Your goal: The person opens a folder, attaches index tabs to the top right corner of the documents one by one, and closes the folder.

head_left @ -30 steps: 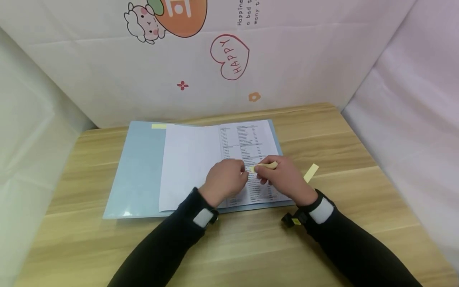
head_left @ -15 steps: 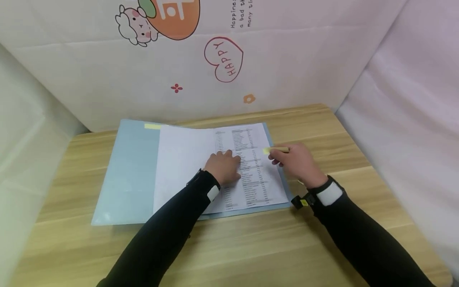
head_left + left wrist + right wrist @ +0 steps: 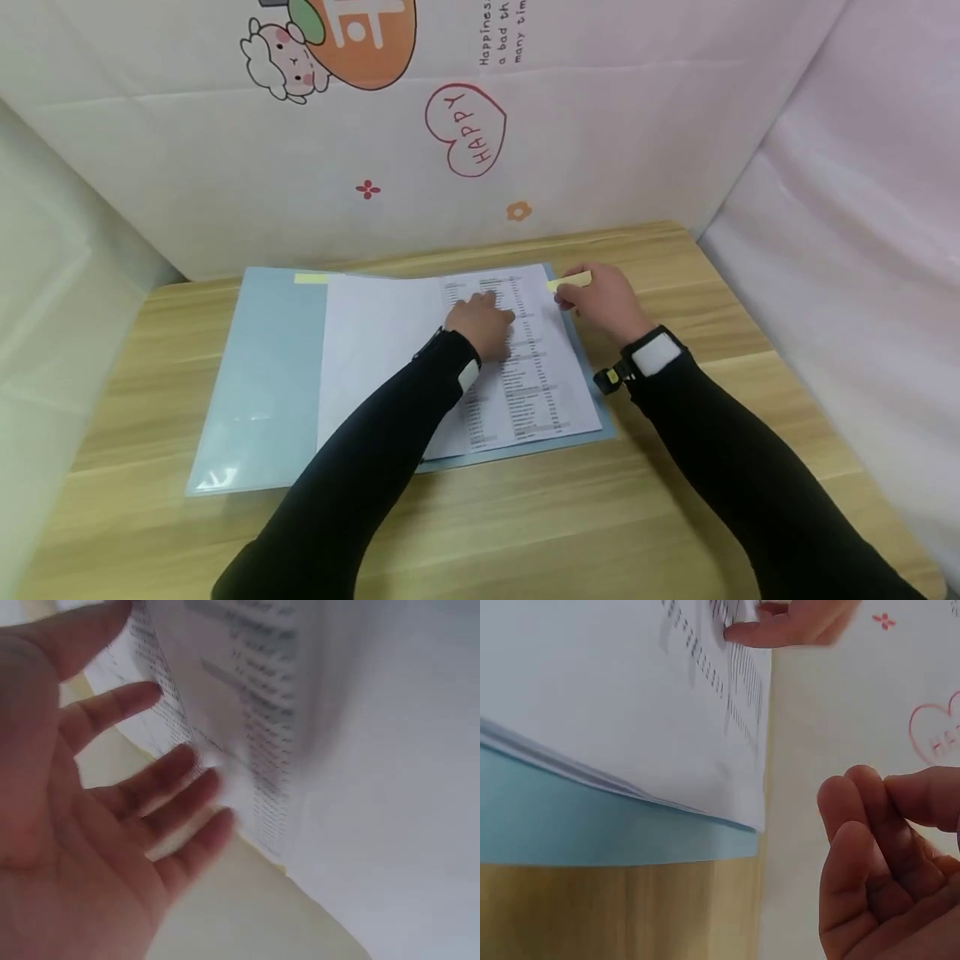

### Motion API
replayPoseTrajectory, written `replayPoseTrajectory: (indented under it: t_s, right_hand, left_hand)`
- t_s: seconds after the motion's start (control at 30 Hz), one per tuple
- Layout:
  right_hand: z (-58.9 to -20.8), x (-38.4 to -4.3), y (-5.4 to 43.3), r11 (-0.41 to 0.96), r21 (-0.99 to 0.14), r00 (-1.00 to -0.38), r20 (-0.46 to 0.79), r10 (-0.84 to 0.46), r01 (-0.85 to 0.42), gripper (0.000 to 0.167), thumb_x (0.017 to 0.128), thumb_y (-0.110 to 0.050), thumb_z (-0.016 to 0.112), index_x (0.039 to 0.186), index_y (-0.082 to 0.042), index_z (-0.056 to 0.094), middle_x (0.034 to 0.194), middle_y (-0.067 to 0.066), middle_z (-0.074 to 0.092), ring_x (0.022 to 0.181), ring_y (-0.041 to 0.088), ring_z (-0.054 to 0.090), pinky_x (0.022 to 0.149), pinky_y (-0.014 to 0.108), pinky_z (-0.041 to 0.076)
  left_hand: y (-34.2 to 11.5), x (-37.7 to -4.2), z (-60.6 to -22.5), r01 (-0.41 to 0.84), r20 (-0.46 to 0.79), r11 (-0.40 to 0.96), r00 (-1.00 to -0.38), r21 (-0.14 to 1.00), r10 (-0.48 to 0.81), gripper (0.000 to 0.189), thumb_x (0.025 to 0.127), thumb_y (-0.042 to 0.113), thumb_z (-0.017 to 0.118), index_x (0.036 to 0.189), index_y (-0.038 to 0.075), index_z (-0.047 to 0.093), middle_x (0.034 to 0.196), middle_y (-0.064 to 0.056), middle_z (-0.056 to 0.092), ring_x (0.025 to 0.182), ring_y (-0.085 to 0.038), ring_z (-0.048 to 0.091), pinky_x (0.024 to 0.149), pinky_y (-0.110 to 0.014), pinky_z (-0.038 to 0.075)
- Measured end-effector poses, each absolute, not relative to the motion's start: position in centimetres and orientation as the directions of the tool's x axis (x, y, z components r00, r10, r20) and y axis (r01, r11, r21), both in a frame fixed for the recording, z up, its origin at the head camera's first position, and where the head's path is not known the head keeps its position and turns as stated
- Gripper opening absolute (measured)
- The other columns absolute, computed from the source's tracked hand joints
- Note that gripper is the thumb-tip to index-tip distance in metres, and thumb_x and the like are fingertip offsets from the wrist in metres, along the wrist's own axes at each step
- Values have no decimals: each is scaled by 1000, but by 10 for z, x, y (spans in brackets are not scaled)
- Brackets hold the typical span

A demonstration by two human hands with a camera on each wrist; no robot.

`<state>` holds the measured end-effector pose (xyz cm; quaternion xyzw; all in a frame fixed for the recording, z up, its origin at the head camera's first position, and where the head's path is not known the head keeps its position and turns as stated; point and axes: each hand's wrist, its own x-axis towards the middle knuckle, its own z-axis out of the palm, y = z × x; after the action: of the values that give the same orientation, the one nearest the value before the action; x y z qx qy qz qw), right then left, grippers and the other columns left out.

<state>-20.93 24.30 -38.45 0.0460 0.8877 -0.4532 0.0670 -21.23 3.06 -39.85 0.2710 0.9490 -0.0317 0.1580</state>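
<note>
A light-blue folder [image 3: 255, 383] lies spread on the table, with white paper inside. Its right-hand page [image 3: 528, 392] carries printed columns. Between thumb and fingertips my right hand [image 3: 604, 304] pinches a pale yellow sticky strip [image 3: 572, 281], whose free end overlaps the page's upper right corner. The right wrist view shows the curled fingers of that hand [image 3: 889, 862], but the strip is hidden there. My left hand [image 3: 483, 325] is over the upper part of the printed page with fingers spread. In the left wrist view the palm and parted fingers of this hand [image 3: 105, 817] hold nothing.
Another yellow strip [image 3: 310, 278] sits at the top edge of the folder's left cover. A blank white page [image 3: 375, 350] lies left of the printed one. Wood-grain tabletop [image 3: 525, 525] surrounds the folder, and white cloth [image 3: 615, 150] with printed drawings rises behind it.
From close together over the page, the hands have parted. The left has spread its fingers and moved up; the right has carried the strip to the upper right corner. The head view has shifted slightly.
</note>
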Motion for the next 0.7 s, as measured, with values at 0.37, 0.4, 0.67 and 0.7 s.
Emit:
replayPoseTrajectory:
  t_s: [0.37,0.4,0.67,0.7]
  right_hand:
    - [-407,-260,238,480,-848,-974,-192,117,225,21,94,-19,64,107,-4,70,88,13,71,78,25,68,65,35,53]
    - [-410,-264,237,477,-847,-972,-201,123,235,21,93,-19,64,107,-4,70,86,13,70,75,24,67,62,33,53]
    - [-424,-293,230,584,-767,-964,-200,178,267,17,88,-18,67,85,-2,68,67,7,62,58,18,56,51,29,42]
    - [-425,-295,228,599,-757,-965,-189,181,261,17,86,-17,68,81,0,68,65,6,62,57,18,56,51,29,42]
  left_hand:
    - [58,-249,-413,558,-292,830,-790,20,539,67,94,60,57,147,18,49,152,-7,38,134,-25,40,108,-42,36]
    - [59,-252,-415,563,-289,826,-788,17,543,68,94,61,56,148,19,47,154,-7,36,135,-24,39,108,-42,36]
    - [64,-264,-421,616,-255,787,-767,-36,589,73,89,67,59,149,27,47,159,-4,28,131,-24,44,99,-41,45]
    - [64,-264,-420,617,-261,786,-766,-41,588,75,88,68,59,150,27,46,160,-4,26,133,-25,43,99,-41,45]
